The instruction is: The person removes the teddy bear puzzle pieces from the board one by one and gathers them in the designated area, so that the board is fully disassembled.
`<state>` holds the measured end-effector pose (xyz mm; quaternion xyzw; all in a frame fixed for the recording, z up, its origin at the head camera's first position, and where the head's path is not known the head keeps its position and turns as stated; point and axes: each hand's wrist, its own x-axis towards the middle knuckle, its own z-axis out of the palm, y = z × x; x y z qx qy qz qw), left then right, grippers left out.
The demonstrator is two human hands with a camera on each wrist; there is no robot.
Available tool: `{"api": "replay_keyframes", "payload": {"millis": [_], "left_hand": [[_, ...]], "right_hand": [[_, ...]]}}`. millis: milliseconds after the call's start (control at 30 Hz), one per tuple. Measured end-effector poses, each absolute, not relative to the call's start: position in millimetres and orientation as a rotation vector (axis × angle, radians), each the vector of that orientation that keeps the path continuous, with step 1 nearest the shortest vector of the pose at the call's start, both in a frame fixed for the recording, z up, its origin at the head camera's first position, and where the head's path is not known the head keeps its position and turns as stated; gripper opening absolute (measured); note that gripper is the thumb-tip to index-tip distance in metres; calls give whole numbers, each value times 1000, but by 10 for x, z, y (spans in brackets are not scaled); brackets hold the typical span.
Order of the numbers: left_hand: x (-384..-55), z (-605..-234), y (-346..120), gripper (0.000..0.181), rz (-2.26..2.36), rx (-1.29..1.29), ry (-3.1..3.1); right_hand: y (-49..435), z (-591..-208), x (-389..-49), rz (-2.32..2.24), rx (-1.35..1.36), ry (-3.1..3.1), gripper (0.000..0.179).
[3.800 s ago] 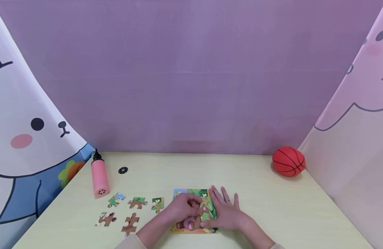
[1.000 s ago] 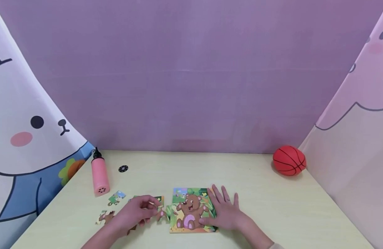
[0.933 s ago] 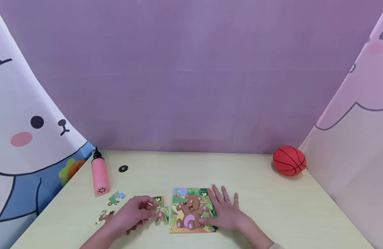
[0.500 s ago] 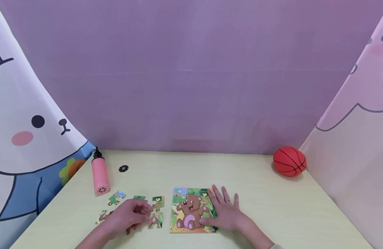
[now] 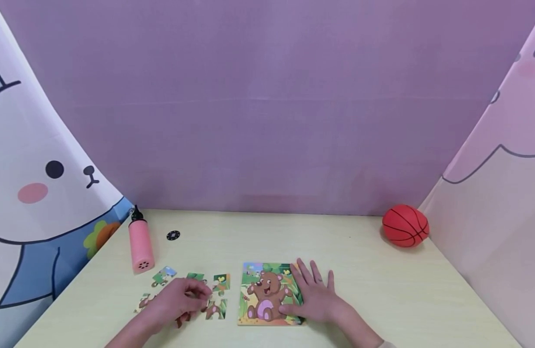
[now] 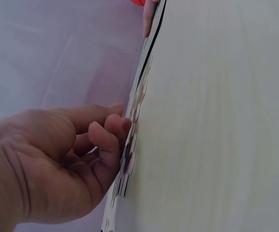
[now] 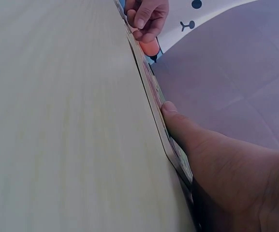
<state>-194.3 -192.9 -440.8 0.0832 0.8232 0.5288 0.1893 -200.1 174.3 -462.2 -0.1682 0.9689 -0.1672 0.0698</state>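
My left hand (image 5: pixel 178 299) has its fingers curled at the left edge of a jigsaw puzzle piece (image 5: pixel 217 309) with brown and green print, pinching that edge low at the table. The left wrist view shows the curled fingers of this hand (image 6: pixel 76 159) close to several thin pieces seen edge-on. My right hand (image 5: pixel 317 297) lies with fingers spread on the right side of a square bear puzzle board (image 5: pixel 266 290). Its thumb reaches onto the bear picture. Around the left hand lie more loose pieces, among them one with a yellow chick (image 5: pixel 221 282); some are partly covered.
A pink pump-like cylinder (image 5: pixel 141 246) with a black tip stands at the left rear, near a small black disc (image 5: pixel 173 235). A red toy basketball (image 5: pixel 405 225) sits at the right rear. Printed cloth (image 5: pixel 267 121) encloses the table's back and sides.
The left hand has gone from the board to the left, carrying the brown-and-green piece down beside the other loose ones. It has shifted slightly left lately. The right hand has stayed on the board.
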Motion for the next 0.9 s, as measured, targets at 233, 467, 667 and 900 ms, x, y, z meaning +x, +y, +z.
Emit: {"api": "replay_keyframes", "payload": {"millis": [233, 467, 667, 900], "left_hand": [[-1937, -4378, -1831, 21, 1523, 253, 2316], [-1942, -4387, -1583, 24, 1601, 410, 2244], [-1951, -4403, -1342, 24, 1594, 478, 2208], [-1972, -4400, -1105, 33, 1537, 512, 2218]], "right_hand": [[1740, -4609, -1998, -510, -514, 2916, 114], [1770, -4647, -2023, -567, -541, 2903, 112], [1771, -4649, -2006, -568, -565, 2913, 110], [1738, -4578, -1977, -543, -527, 2914, 111]]}}
